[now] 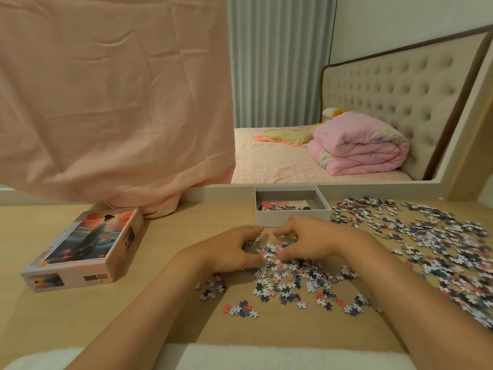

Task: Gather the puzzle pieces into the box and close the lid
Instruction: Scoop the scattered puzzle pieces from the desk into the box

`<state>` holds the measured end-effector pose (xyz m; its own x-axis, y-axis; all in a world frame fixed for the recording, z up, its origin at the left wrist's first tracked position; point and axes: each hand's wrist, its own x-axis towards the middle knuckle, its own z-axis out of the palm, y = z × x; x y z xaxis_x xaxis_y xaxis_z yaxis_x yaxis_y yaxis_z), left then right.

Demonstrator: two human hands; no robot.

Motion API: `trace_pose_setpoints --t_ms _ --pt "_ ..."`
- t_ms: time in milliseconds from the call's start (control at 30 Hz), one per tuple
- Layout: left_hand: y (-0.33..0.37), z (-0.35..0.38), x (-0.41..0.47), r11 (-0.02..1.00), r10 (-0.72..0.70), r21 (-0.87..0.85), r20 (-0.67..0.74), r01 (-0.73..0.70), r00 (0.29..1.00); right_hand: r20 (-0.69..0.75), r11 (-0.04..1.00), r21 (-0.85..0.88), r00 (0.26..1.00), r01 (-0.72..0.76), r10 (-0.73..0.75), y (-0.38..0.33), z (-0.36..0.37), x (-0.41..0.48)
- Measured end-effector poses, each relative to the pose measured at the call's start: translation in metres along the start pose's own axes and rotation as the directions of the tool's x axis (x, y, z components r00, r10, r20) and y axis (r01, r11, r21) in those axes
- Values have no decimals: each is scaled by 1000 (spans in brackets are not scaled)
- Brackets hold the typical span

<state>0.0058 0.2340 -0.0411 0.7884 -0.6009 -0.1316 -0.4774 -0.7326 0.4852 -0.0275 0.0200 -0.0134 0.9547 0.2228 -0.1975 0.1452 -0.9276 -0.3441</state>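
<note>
An open white box (293,216) stands at the back of the wooden table (165,311), with a picture sheet and a few pieces inside. Its pink lid (88,247) lies to the left, picture side up. Loose puzzle pieces (288,276) cover the table in front of the box and spread far to the right. My left hand (229,249) and my right hand (309,241) face each other just in front of the box, fingers curved around a small heap of pieces between them.
A pink cloth (114,102) hangs over the left part of a large mirror (346,89) behind the table, and its hem touches the tabletop near the lid. The mirror shows a bed with a folded pink quilt. A white padded edge (240,356) runs along the table's front.
</note>
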Motion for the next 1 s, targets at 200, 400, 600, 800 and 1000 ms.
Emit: trace_pose_setpoints --t_ms 200,400,600,800,1000 --pt "6 2 6 928 6 373 22 -14 1000 16 992 -118 999 -42 44 0 10 1" --pt "7 12 14 963 135 252 -158 -92 978 -91 1000 -16 996 -5 4 -4 18 8" --pt "8 14 15 981 150 166 -295 -104 944 -153 999 48 988 -20 27 -9 20 7" --pt "6 10 20 992 78 -66 -367 -110 927 -237 990 141 971 -4 38 -7 17 9" --pt "14 -12 47 946 24 -277 -451 -166 892 -309 936 349 948 41 73 3 -5 13"
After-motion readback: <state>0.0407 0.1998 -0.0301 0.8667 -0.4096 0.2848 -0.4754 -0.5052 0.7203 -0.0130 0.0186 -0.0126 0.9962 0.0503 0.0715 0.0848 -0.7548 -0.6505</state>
